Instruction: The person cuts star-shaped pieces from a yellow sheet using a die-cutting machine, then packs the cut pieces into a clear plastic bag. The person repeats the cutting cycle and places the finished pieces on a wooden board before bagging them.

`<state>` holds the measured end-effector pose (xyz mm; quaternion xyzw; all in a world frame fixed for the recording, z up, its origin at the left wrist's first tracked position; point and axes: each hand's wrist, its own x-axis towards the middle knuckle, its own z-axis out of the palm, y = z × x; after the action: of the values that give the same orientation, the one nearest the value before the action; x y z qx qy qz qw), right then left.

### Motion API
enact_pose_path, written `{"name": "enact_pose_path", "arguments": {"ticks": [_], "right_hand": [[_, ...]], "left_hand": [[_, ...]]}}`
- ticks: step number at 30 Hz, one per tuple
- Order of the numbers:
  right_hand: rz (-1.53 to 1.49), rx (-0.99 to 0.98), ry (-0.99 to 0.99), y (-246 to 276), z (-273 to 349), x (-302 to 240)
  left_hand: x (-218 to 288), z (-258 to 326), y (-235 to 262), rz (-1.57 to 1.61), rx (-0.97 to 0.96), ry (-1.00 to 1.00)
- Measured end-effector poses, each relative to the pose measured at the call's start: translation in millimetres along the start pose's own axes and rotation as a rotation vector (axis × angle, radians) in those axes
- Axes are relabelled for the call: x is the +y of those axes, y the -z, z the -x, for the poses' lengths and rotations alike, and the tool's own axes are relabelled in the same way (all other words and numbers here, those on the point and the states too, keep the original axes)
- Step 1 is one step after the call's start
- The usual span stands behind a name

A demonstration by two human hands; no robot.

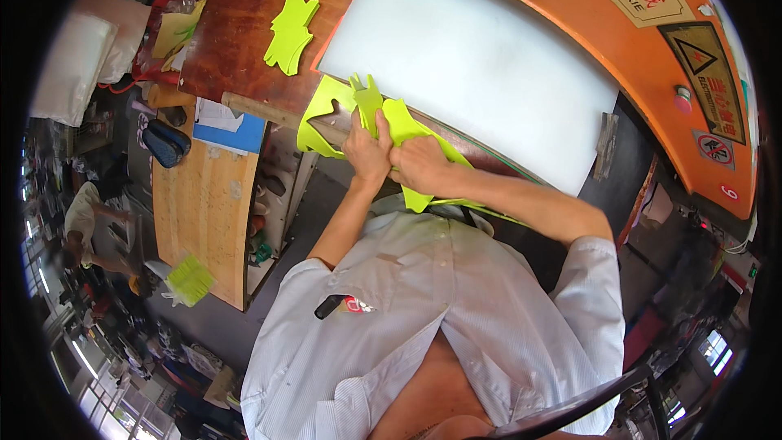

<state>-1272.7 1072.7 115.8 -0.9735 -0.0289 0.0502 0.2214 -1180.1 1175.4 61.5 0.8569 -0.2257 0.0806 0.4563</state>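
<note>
Close together in front of my body, both hands are closed on bright yellow-green sheet material. My left hand [371,151] pinches a small stack of cut yellow-green pieces [367,99], whose pronged ends point up and away from me. Beside it, touching or nearly so, my right hand [422,165] is wrapped round a yellow-green sheet [401,121]; its fingers are partly hidden. Part of the sheet hangs below that hand toward my shirt. A cut-out yellow-green remnant [314,124] with curved openings lies left of my hands, at the board's edge.
A stack of yellow-green shaped pieces [292,33] rests on the brown board [232,24]. Beyond my hands lies a white cutting board [464,49] under an orange machine [619,41] with red buttons. Left stand a wooden table [204,212] and a red basket [155,73]. Another person [85,220] is far left.
</note>
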Motion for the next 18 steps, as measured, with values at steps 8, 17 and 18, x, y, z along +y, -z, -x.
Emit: {"name": "enact_pose_path", "arguments": {"ticks": [8, 17, 18], "right_hand": [[0.08, 0.014, 0.284, 18.9, 20.1, -6.3], [-0.386, 0.594, -0.017, 198.5, 98.2, 29.5], [-0.326, 0.661, -0.052, 223.3, 112.7, 34.1]], "left_hand": [[0.8, -2.0, -0.3, -0.034, -0.007, -0.014], [-0.6, -2.1, 0.4, 0.015, 0.064, -0.093], [0.4, -1.6, 1.3, 0.008, 0.018, -0.038]]}}
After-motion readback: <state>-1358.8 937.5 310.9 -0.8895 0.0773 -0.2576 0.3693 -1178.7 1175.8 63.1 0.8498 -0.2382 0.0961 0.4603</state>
